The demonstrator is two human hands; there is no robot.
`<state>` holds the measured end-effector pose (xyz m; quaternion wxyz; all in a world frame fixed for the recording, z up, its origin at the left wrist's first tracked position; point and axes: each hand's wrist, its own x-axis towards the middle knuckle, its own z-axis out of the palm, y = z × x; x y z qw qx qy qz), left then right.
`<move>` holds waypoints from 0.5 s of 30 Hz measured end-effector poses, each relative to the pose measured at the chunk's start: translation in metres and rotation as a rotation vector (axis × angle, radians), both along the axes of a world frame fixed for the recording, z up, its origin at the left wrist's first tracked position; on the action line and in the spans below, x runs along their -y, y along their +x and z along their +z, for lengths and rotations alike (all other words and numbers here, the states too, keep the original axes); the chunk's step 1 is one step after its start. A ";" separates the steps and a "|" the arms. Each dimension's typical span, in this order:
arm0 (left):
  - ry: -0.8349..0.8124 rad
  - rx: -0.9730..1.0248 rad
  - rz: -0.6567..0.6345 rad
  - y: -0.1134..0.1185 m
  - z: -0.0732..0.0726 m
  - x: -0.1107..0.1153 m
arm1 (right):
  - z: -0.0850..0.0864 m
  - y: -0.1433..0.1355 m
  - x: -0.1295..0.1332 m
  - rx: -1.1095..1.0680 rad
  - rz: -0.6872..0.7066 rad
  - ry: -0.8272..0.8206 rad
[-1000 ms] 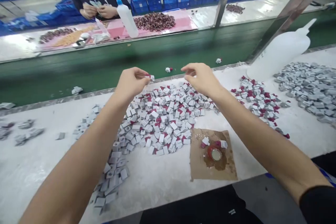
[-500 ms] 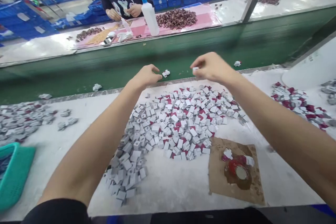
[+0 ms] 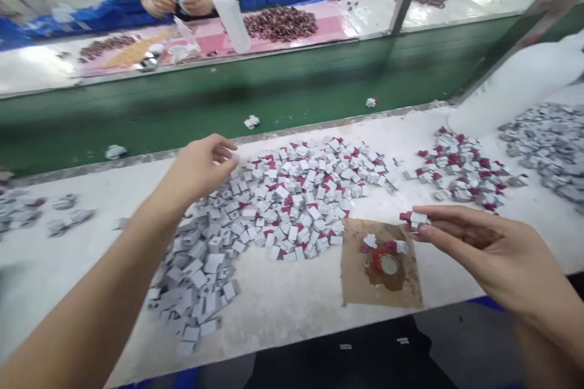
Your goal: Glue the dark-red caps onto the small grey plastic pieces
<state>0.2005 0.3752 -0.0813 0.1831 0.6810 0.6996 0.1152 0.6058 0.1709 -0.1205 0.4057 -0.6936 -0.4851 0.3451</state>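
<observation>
Between the thumb and fingers of my right hand (image 3: 493, 249) is a small white-and-maroon plastic part (image 3: 417, 219), its maroon end pointing left. It is held just above the right edge of a brown cardboard piece (image 3: 356, 289). On that cardboard lie a wet brown puddle with a red rim, a round pale disc (image 3: 389, 264) and a couple of similar parts (image 3: 370, 240). My left hand (image 3: 203, 164) hovers at the upper left of a heap of small grey-white and maroon parts (image 3: 292, 200), fingers curved and apart, with nothing visible in them.
Beyond the table edge runs a green belt (image 3: 182, 115) carrying a few small parts (image 3: 251, 122). A second heap (image 3: 465, 167) and a white sack-like object (image 3: 515, 85) stand at right. Across the belt, a person works behind a white bottle (image 3: 232, 21) with a blue tip.
My right hand has come back from the belt toward the cardboard with a part in its fingers. My left hand has drawn back from the belt over the heap's edge. The view has shifted right.
</observation>
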 end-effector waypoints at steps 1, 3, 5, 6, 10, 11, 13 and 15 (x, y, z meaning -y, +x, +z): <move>0.010 0.032 -0.034 0.002 0.001 0.020 | -0.001 0.000 0.011 -0.026 -0.031 0.010; -0.005 0.134 -0.154 0.007 -0.002 0.067 | -0.004 -0.002 0.031 -0.037 -0.083 0.067; -0.040 0.280 -0.321 0.016 -0.013 0.118 | -0.007 -0.006 0.046 -0.022 -0.120 0.117; -0.081 0.336 -0.392 0.023 -0.021 0.142 | -0.009 -0.009 0.053 -0.025 -0.130 0.125; -0.208 0.457 -0.466 0.055 -0.057 0.207 | -0.018 -0.024 0.071 -0.134 -0.111 0.109; -0.208 0.467 -0.456 0.061 -0.065 0.215 | -0.020 -0.028 0.073 -0.157 -0.109 0.109; -0.143 0.457 -0.427 0.067 -0.077 0.225 | -0.023 -0.034 0.076 -0.180 -0.107 0.110; -0.027 0.408 -0.395 0.067 -0.084 0.230 | -0.024 -0.038 0.077 -0.172 -0.095 0.117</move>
